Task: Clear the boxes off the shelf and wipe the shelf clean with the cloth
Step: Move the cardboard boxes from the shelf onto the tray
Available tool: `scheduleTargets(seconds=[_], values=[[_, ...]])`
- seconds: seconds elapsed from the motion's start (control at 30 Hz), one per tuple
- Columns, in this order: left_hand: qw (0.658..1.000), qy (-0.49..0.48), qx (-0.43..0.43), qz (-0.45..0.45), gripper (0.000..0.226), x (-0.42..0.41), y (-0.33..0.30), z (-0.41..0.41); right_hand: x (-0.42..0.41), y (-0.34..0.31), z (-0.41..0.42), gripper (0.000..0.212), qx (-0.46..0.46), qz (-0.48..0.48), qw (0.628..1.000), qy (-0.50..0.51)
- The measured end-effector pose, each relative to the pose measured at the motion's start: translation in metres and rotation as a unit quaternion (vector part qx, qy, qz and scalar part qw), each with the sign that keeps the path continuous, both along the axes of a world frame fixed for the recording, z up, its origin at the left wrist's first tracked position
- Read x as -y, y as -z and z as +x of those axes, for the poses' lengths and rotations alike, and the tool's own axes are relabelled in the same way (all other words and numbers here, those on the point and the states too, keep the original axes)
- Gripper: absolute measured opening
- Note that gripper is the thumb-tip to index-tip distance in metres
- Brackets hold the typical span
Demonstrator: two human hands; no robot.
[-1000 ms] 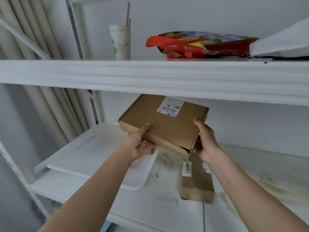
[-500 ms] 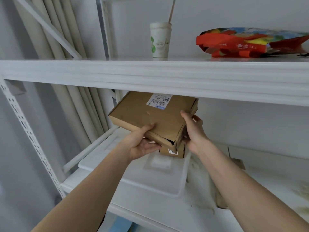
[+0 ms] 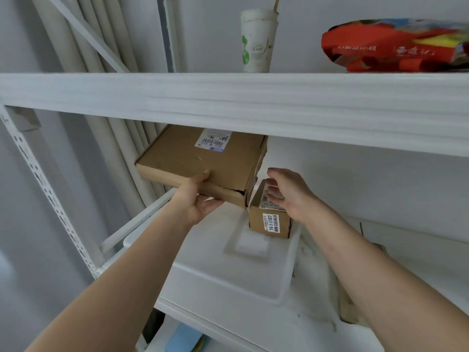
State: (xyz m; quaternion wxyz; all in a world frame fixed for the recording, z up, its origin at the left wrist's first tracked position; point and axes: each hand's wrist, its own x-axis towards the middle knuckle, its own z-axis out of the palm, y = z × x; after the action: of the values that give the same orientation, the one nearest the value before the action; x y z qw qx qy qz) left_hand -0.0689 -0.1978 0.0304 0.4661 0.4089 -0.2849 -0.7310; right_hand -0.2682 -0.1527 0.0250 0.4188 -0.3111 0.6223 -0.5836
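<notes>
While left hand (image 3: 200, 199) is gripping flat cardboard box (image 3: 200, 161) by near edge, thumb on top, fingers beneath, box is hanging tilted above white tray (image 3: 228, 273) on left of shelf (image 3: 253, 323). Right hand (image 3: 291, 194) is hovering open, fingers spread wide, over small box (image 3: 270, 214) standing on tray. Advice: support flat box underneath, keep level, clear upper shelf lip; grasp small box across sides. Cloth not in view.

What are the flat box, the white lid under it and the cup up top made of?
Flat box: brown cardboard, matte; torn corner, stuck-on shipping label. White lid: probably moulded plastic, smooth, slightly translucent, with a raised rim and recessed panel. Cup: likely paper, matte white with green print, rolled rim; its liner is not visible.
</notes>
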Motion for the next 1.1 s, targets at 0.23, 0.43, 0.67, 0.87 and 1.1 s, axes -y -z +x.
scheduleTargets(seconds=[0.23, 0.43, 0.67, 0.87, 1.1], values=[[0.998, -0.015, 0.046, 0.047, 0.017, 0.032, 0.016, -0.003, 0.010, 0.014, -0.004, 0.020, -0.111, 0.029, 0.992, 0.059], [0.992, 0.018, 0.101, 0.066, 0.037, 0.062, 0.028, 0.000, 0.028, 0.028, 0.001, 0.048, -0.309, 0.146, 0.935, 0.092], [0.989, 0.042, 0.120, 0.074, 0.048, 0.092, 0.049, -0.006, 0.034, 0.045, 0.010, 0.052, -0.407, 0.229, 0.882, 0.068], [0.990, 0.058, 0.090, 0.092, 0.044, 0.097, 0.073, -0.022, 0.039, 0.053, 0.018, 0.087, -0.449, 0.270, 0.848, 0.084], [0.988, 0.080, 0.057, 0.118, 0.047, 0.100, 0.089, -0.036, 0.041, 0.056, 0.024, 0.094, -0.437, 0.275, 0.847, 0.130]])
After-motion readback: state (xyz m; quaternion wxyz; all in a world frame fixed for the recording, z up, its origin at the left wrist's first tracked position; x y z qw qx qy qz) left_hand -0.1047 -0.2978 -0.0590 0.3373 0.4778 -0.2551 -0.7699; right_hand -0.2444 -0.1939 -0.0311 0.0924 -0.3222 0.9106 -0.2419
